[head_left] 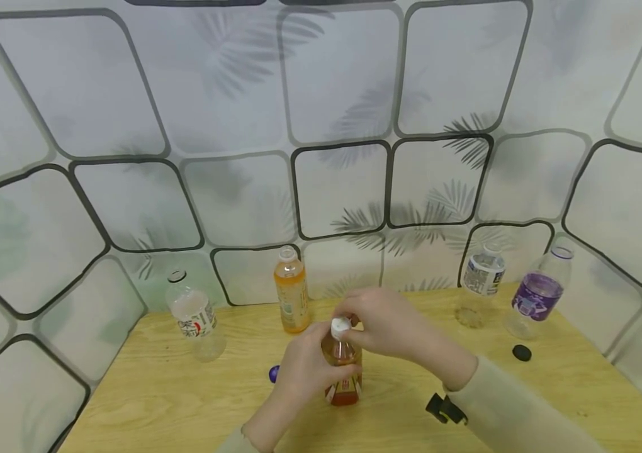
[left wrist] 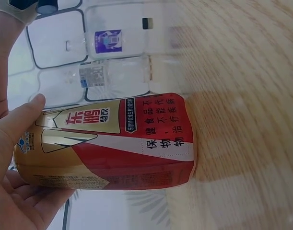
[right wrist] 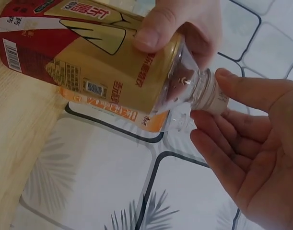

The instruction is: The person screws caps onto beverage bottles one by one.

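1. Bottle [head_left: 342, 371]: stands upright on the bench [head_left: 157, 390] at centre front, long axis vertical, red-and-gold label, amber liquid inside.
2. Left hand [head_left: 304, 368]: wrapped round the bottle's upper body from the left, thumb [left wrist: 26, 112] across the label, holding it steady.
3. Right hand [head_left: 389, 324]: directly above and to the right of the neck, fingertips [right wrist: 228, 79] closed on the white cap [head_left: 340, 326], palm partly spread.
4. Cap lies on the bottle's axis, at its top; the right hand is the nearer one to it.
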Available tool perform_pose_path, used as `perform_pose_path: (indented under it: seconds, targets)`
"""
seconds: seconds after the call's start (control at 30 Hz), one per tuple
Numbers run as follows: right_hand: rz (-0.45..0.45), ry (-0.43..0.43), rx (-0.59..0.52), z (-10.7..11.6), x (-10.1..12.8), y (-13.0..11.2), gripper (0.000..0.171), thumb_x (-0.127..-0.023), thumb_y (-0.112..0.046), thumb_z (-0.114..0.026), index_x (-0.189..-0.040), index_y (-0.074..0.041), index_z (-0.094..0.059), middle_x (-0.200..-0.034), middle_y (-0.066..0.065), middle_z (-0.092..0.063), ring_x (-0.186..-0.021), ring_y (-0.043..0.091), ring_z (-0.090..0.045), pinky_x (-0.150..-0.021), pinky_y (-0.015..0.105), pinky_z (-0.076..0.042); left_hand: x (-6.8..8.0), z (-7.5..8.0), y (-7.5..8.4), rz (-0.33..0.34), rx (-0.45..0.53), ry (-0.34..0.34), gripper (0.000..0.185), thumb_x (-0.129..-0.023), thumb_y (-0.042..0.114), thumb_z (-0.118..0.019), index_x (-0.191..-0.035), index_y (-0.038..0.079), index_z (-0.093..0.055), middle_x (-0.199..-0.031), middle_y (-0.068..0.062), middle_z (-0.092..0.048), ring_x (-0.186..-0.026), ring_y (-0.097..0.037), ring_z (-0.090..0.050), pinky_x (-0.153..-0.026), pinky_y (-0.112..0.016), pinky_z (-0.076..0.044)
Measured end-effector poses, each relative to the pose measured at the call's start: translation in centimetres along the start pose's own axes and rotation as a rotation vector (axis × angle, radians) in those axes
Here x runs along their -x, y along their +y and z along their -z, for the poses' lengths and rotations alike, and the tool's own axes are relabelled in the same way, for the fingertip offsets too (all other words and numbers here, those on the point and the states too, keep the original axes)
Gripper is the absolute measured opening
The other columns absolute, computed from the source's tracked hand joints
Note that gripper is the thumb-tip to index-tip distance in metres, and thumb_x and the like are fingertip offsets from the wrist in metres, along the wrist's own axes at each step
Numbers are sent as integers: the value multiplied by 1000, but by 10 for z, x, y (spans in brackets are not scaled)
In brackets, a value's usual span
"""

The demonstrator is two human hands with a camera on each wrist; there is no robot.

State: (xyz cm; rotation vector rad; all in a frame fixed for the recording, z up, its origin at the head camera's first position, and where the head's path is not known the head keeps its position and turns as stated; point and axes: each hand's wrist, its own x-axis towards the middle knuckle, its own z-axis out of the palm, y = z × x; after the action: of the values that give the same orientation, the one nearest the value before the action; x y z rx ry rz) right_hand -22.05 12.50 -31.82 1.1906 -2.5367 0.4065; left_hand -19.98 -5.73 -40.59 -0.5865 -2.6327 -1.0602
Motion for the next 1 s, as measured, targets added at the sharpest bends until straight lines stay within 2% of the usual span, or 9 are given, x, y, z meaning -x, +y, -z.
perform_pose_path:
  seconds: [0.1, 0.23, 0.4, 0.5, 0.6, 0.73, 0.87, 1.0]
  targets:
    - [-96, 44, -4, -3, 1, -8, 8, -85, -15, -84, -91, -13, -80, -84, -4, -75, -74, 10, -69, -67, 22, -55, 1, 0, 0, 7, 2, -3, 68, -73, 34, -100, -132, 14, -71, -124, -7, -76, -108, -22, -74, -85, -33, -63]
    - [-240, 95, 16, -7, 1, -20, 6, -84, -18, -82, -84, -13, -79, -75, -6, -72, -67, 8, -63, -62, 23, -50, 1, 0, 0, 15, 1, -4, 66, -73, 34, -100, -130, 15, -71, -121, -5, -76, -102, -19, -73, -81, -29, -61]
    - [-314, 128, 106, -11, 1, -29, 14, -82, -25, -85, -79, -14, -76, -69, -7, -64, -60, 7, -52, -55, 24, -44, 0, 0, 0, 18, 0, 0, 63, -74, 36, -99, -127, 16, -72, -119, -2, -77, -98, -15, -71, -77, -26, -58]
    - [-337, 127, 100, -12, 1, -28, 19, -81, -29, -89, -80, -14, -77, -71, -7, -67, -61, 8, -56, -55, 24, -46, 0, -1, 0, 19, 10, 2, 63, -74, 36, -99, -127, 17, -72, -118, -2, -76, -98, -14, -71, -77, -25, -58]
    - [-357, 98, -5, -11, 1, -23, 19, -82, -29, -90, -85, -14, -78, -78, -6, -73, -70, 9, -65, -63, 25, -53, 0, -1, -1, 19, 11, 4, 64, -74, 37, -99, -128, 17, -72, -118, -2, -76, -96, -13, -70, -75, -24, -56]
    - [-370, 37, -188, -11, 6, -12, 22, -86, -26, -89, -101, -13, -79, -96, -2, -79, -90, 15, -73, -83, 34, -61, 1, -1, -2, 15, 0, 6, 64, -74, 39, -99, -127, 17, -72, -117, -2, -76, -95, -14, -70, -73, -22, -55]
    - [-328, 0, -281, -13, 12, 0, 42, -87, -28, -89, -121, -6, -76, -117, 7, -79, -107, 25, -75, -97, 46, -62, 1, -1, -3, 12, 3, 9, 65, -73, 41, -99, -126, 17, -72, -116, -1, -76, -98, -15, -72, -75, -24, -57]
    - [-311, -44, -317, -15, 21, 9, 63, -80, -29, -94, -131, -1, -71, -127, 13, -76, -113, 31, -74, -101, 50, -61, 1, -1, -3, 1, 18, 8, 67, -73, 40, -99, -128, 14, -71, -118, -4, -76, -101, -18, -74, -79, -27, -60]
